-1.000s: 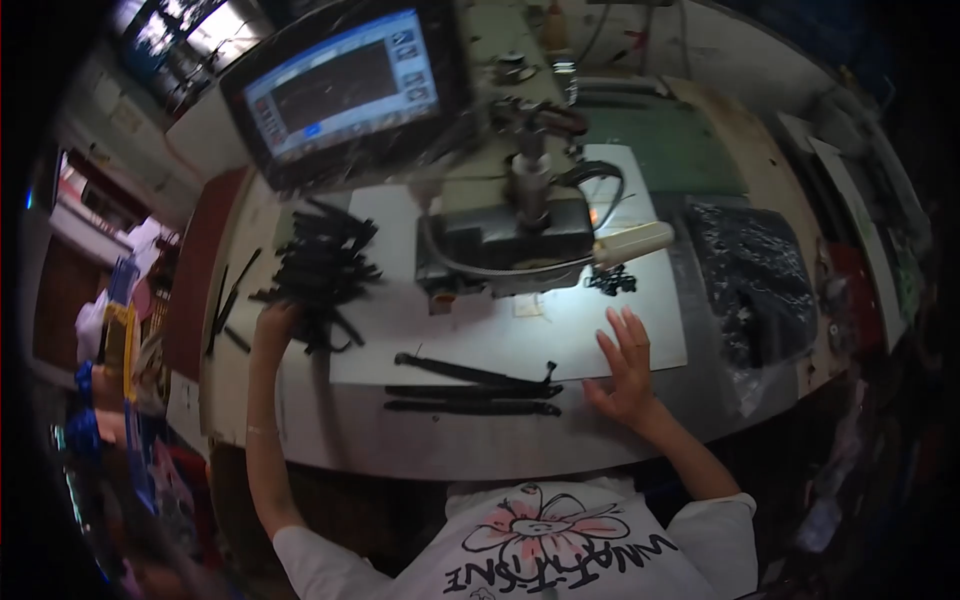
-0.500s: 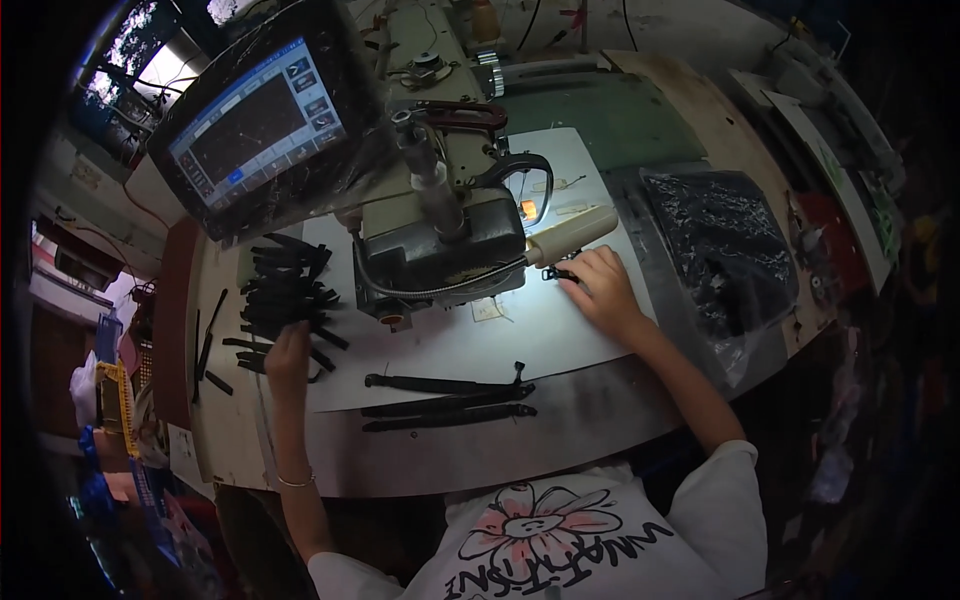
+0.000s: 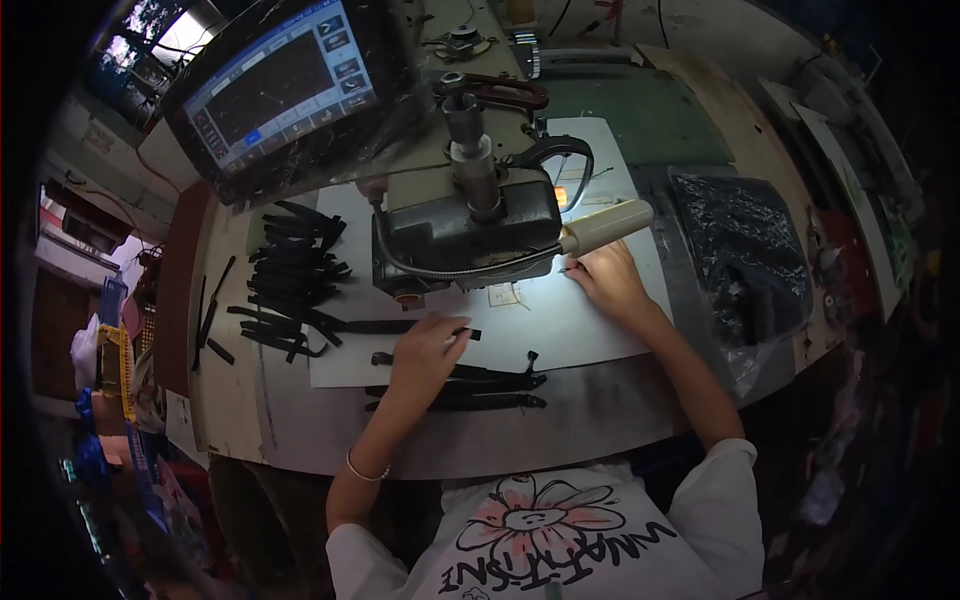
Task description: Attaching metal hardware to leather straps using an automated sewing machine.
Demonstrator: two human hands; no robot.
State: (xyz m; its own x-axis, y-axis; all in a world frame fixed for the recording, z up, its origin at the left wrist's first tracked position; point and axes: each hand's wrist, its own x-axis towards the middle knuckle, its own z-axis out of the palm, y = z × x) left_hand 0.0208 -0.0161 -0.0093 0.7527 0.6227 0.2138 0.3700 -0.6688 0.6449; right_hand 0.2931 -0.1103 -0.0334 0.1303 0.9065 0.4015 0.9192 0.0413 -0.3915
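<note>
My left hand [image 3: 430, 348] pinches a black strap [image 3: 370, 327] near its right end, and the strap trails leftward to a pile of black straps [image 3: 290, 275]. Beside the sewing machine's head [image 3: 470, 235], under the cream lamp [image 3: 608, 228], my right hand [image 3: 612, 280] has its fingers closed on the white plate [image 3: 600, 330]. Something small and dark shows at its fingertips, too little to name. Several black straps [image 3: 460, 400] lie side by side at the plate's front edge, below my left hand and partly hidden by it.
A screen [image 3: 285, 85] wrapped in clear plastic stands over the back left. Right of the plate lies a plastic bag [image 3: 740, 255] with dark contents. A few loose black strips [image 3: 213, 310] lie at the far left of the table.
My left hand has moved right from the pile, drawing a strap along with it. My right hand stays by the machine head; the black piece at its fingers now barely shows. The view has shifted slightly.
</note>
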